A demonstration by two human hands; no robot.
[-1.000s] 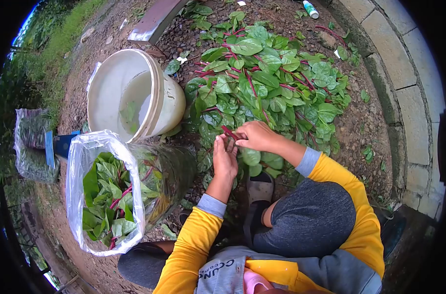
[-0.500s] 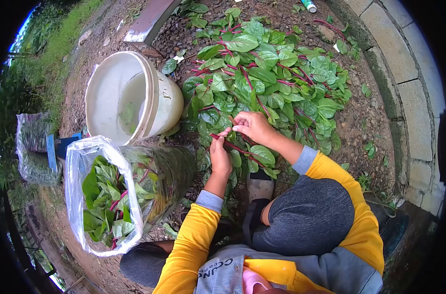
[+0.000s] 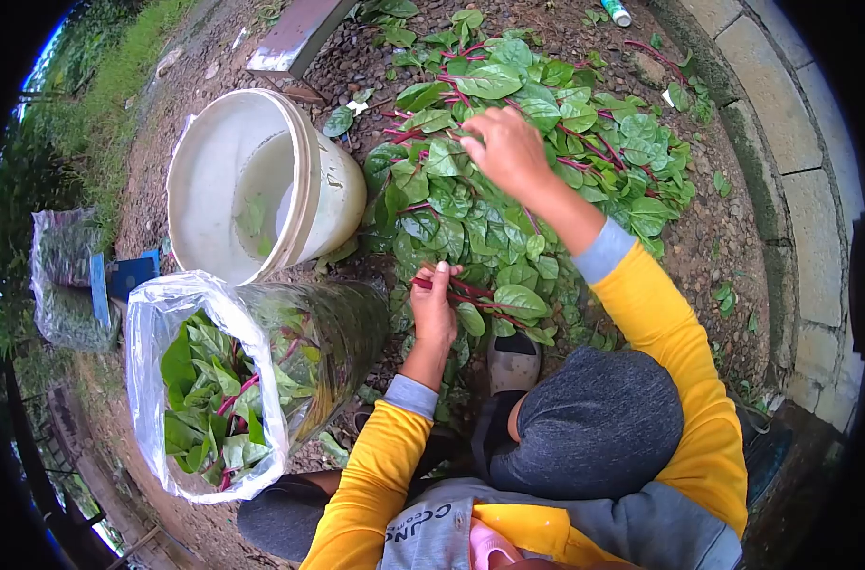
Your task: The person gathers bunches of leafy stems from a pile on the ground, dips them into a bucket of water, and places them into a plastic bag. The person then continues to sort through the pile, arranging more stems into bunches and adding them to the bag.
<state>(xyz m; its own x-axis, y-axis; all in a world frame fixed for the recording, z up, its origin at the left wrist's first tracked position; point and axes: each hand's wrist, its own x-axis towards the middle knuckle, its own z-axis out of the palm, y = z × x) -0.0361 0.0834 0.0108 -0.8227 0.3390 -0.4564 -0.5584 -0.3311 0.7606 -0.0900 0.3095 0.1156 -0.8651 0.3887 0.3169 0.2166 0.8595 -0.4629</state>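
You are sitting with one dark grey knee (image 3: 589, 423) rising below and to the right of your left fingers, and a shoe (image 3: 514, 366) is showing between that knee and those fingers. Your left hand (image 3: 435, 309) is closing round a few red, leafy stems (image 3: 521, 301): the thumb is pressing over them against the curled fingers, the bare ends are sticking out to the left, and the leaves are hanging out to the right. To the left of these fingers and a little lower, a clear plastic bag (image 3: 199, 285) is standing with its mouth open, and cut greens (image 3: 204, 375) are filling it.

Farther out, your right hand (image 3: 508, 147) is hovering, palm down, over a broad pile of leafy stems (image 3: 451, 199). Its thumb and forefinger are parting a little and the other fingers are bending; you cannot tell from here whether they are touching a leaf. The pile is spreading beneath and around those fingers, mostly to their right. Left of them, a white bucket (image 3: 332, 190) is leaning over, with water (image 3: 266, 195) lying inside. Beyond the right fingers, a beam (image 3: 299, 43) is jutting in at upper left, a small bottle (image 3: 617, 11) is lying at upper right, and paving blocks (image 3: 765, 85) are curving along the far right.
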